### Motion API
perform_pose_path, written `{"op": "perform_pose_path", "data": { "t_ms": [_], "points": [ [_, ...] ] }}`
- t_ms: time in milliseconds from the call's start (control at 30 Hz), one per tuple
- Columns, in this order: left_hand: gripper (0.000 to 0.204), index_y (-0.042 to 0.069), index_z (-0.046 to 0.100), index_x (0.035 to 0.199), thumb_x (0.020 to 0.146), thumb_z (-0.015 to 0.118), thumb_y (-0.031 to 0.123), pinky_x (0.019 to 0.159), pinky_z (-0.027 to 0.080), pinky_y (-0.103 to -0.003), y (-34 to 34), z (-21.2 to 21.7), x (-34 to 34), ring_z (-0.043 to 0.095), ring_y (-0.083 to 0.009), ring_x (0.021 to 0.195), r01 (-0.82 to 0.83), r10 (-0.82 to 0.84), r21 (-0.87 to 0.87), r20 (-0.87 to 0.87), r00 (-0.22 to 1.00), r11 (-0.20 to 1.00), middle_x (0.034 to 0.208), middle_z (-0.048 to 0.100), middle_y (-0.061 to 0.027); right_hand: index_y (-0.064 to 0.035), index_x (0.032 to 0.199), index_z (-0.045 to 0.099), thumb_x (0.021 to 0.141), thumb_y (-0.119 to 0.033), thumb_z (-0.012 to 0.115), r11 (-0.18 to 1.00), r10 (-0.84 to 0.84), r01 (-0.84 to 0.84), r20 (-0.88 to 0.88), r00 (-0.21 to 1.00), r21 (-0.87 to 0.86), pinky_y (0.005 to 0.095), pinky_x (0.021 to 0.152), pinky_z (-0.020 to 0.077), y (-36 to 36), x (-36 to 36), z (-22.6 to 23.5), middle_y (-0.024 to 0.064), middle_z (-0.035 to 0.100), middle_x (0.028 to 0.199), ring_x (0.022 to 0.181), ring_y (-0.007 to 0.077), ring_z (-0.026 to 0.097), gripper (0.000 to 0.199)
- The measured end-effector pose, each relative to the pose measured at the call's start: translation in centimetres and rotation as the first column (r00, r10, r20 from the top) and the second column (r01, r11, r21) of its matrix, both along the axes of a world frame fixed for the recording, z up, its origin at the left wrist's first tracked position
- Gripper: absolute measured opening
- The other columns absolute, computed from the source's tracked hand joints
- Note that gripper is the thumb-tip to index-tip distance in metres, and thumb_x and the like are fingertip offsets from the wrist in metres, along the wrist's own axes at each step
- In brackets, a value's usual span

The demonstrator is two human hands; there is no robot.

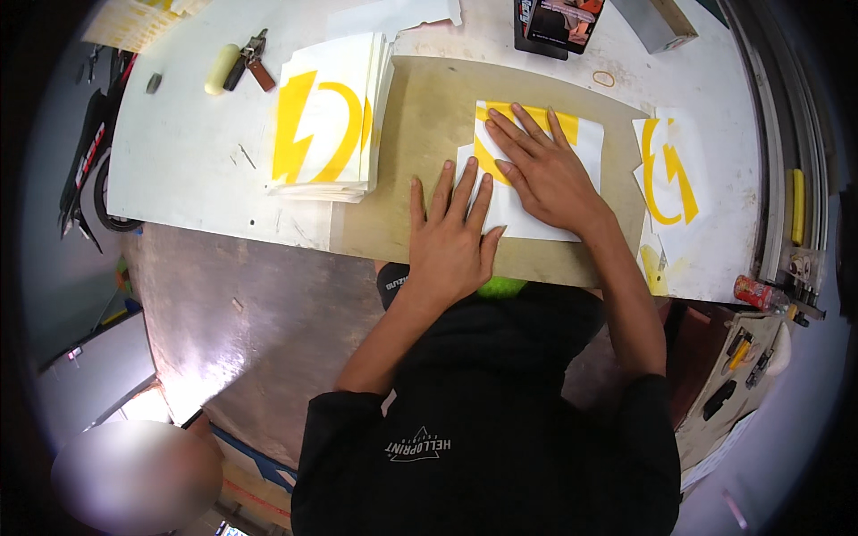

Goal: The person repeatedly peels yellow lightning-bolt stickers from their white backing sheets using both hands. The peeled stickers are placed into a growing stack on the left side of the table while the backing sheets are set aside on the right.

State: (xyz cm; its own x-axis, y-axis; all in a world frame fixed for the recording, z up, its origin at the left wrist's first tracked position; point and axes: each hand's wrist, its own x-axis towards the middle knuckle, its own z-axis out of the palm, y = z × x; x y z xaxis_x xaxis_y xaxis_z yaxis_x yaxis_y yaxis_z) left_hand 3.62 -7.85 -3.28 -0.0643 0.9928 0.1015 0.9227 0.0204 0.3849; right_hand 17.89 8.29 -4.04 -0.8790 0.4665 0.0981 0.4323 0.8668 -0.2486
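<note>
My right hand [556, 180] lies flat on a white sheet with yellow print [588, 147], its fingers pointing to the far left and covering part of the print. Palm down, my left hand [451, 239] rests on the beige mat [413, 112], fingers spread, with its fingertips at the left edge of that sheet. Neither hand grips anything. Left of the mat stands a thick stack of white sheets with yellow print [326, 134]. More white pieces with a yellow shape [681, 183] lie right of the mat.
Keys with a brown tag [259, 73] and a pale cylinder [222, 70] are at the far left. A dark box [559, 22] and a grey metal bar [657, 22] stand at the back. A rubber band [604, 79] lies nearby. A blurred person [138, 478] is at lower left.
</note>
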Motion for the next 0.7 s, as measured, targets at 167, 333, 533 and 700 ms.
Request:
{"op": "perform_pose_path", "data": {
  "t_ms": [167,333,533,700],
  "points": [
    [0.071,0.005,0.054,0.149,0.09,0.075,0.038,0.123,0.017,-0.067,0.7,1.5,-1.3,0.028,-0.0398,0.155,0.046,-0.043,-0.098,0.031,0.999,0.994,0.163,0.04,-0.0174,-0.0084,0.16,0.04,0.105,-0.036,0.051,0.999,-0.011,0.011,0.016,1.0,-0.032,0.0597,0.129,0.0112,1.2,0.1,0.3,0.0043,0.035,0.169,0.159,0.0255,0.026,0.062],
    [0.117,0.005,0.036,0.16,0.068,0.091,0.052,0.126,0.015,-0.064,4.8,3.6,-3.4,0.022,-0.0396,0.157,0.117,-0.135,-0.168,-0.101,0.986,0.979,0.167,0.032,-0.0174,-0.0068,0.161,0.038,0.101,-0.041,0.057,0.999,-0.031,0.032,0.016,0.999,-0.038,0.0612,0.129,0.0087,1.3,-0.5,0.1,0.0065,0.035,0.17,0.159,0.0248,0.026,0.072],
    [0.169,-0.001,0.011,0.166,0.037,0.096,0.068,0.128,0.007,-0.063,8.8,4.0,-4.6,0.007,-0.0381,0.162,0.173,-0.273,-0.444,-0.171,0.947,0.879,0.176,0.011,-0.015,-0.0026,0.159,0.038,0.1,-0.056,0.053,0.992,-0.122,0.121,-0.027,0.992,-0.023,0.062,0.128,0.0086,1.4,-0.5,-1.1,0.0115,0.034,0.169,0.159,0.0245,0.026,0.081],
    [0.171,-0.002,0.008,0.166,0.037,0.096,0.069,0.128,0.007,-0.064,8.9,4.3,-4.5,0.005,-0.0386,0.162,0.153,-0.284,-0.487,-0.206,0.937,0.86,0.176,0.006,-0.0145,0.0011,0.158,0.04,0.106,-0.058,0.044,0.906,-0.421,0.419,0.03,0.907,0.059,0.0635,0.127,0.0083,2.1,5.4,-0.8,0.0132,0.037,0.168,0.157,0.0272,0.03,0.079]
  ]
}}
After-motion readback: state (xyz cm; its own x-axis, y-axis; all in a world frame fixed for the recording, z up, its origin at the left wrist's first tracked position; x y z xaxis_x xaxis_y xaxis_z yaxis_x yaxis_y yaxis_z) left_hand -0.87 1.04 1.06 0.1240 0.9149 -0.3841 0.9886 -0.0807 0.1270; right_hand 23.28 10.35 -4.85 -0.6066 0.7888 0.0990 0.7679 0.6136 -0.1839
